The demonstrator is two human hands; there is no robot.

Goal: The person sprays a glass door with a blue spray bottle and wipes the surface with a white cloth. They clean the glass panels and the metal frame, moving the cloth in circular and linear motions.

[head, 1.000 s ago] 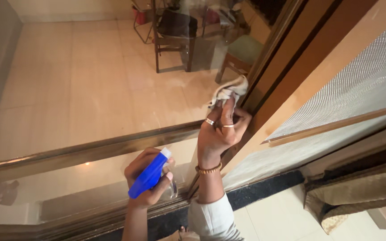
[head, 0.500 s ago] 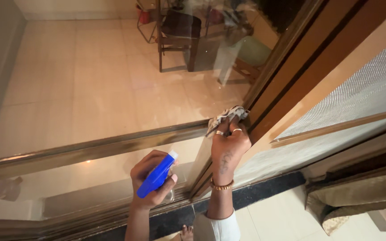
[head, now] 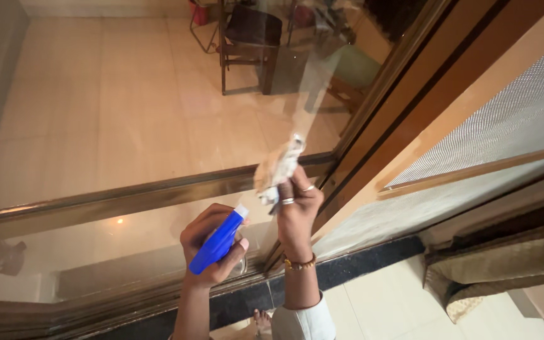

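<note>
A tiled room with wooden chairs showed through the large glass door, its brown frame running up beside a mesh screen. The right hand clamped a crumpled pale cloth against the glass by the horizontal rail. Just beside it, lower, the left hand gripped a blue spray bottle.

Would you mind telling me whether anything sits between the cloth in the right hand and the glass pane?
Nothing visible does: the right hand holds the cloth up against the glass pane, and the left hand with the blue spray bottle is lower.
</note>
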